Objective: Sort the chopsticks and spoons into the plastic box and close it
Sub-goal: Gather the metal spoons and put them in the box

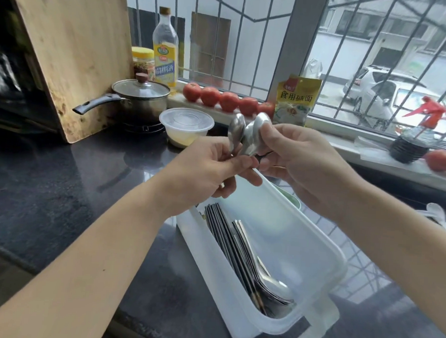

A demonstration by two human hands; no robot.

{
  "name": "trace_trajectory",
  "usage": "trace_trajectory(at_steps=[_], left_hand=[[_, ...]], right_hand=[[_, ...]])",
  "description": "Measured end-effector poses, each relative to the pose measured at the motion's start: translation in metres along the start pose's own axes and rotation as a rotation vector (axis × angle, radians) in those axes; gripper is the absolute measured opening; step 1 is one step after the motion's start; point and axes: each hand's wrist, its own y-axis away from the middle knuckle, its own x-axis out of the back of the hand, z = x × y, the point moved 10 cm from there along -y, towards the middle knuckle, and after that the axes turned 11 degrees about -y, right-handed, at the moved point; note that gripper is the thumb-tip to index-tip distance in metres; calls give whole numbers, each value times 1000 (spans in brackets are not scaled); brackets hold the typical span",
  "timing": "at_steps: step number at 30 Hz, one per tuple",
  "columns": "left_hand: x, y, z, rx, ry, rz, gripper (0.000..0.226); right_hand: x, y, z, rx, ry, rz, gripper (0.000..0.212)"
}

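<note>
both hands are raised above the far end of the translucent plastic box (313,253), which sits open on the dark countertop (61,186) with its long side running away from the viewer. the left hand (206,168) has its fingers curled round the handles of a small bunch of metal spoons (244,135), whose bowls stick up above the knuckles. the right hand (300,157) pinches one of those spoon bowls between thumb and fingertips, so both hands hold the same bunch. inside the box, a row of dark chopsticks (226,236) lies along the left wall, and just beside them more spoons lie with their bowls at the near end (275,288). a clip flap (322,321) hangs off the box's near end.

behind the hands a lidded saucepan (140,97) stands by a leaning wooden cutting board (75,52), with a round plastic tub (185,125) near it. tomatoes (228,102) line the window sill beside an oil bottle (166,52).
</note>
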Motion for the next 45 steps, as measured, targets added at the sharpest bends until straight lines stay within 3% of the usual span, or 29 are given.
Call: trace_trajectory(at_steps=[7, 10, 12, 14, 18, 20, 23, 25, 27, 30, 35, 37, 39, 45], left_hand=[[3, 2, 1, 32, 33, 28, 24], [16, 0, -10, 107, 170, 196, 27], [29, 1, -19, 120, 226, 362, 24], [38, 4, -23, 107, 269, 473, 24], [41, 4, -27, 131, 313, 467, 24], [32, -1, -26, 165, 249, 379, 26], [20, -4, -26, 208, 160, 286, 26], [20, -5, -27, 213, 152, 279, 25], [21, -5, -27, 214, 157, 279, 25], [20, -6, -28, 215, 159, 268, 24], [17, -6, -24, 221, 155, 239, 29], [16, -5, -24, 232, 177, 225, 34], [14, -5, -24, 241, 186, 205, 36], [11, -5, -25, 247, 143, 167, 32]], right_hand=[[4, 1, 3, -58, -257, -30, 18], [17, 1, -1, -28, -444, 6, 13], [19, 8, -15, 63, -451, -125, 8], [10, 26, -30, 207, -136, -339, 12], [-27, 67, -4, 636, 1047, -648, 7], [-39, 75, 22, 677, 1309, -795, 4], [-40, 73, 47, 657, 1527, -877, 11], [-40, 75, 56, 577, 1635, -942, 23], [-40, 77, 65, 430, 1754, -1016, 50], [-46, 77, 67, 282, 1806, -1023, 75], [-57, 62, 55, 218, 1500, -819, 23], [-63, 65, 63, 122, 1428, -824, 32], [-57, 66, 85, -91, 1456, -798, 33], [-57, 83, 112, -323, 1443, -959, 32]])
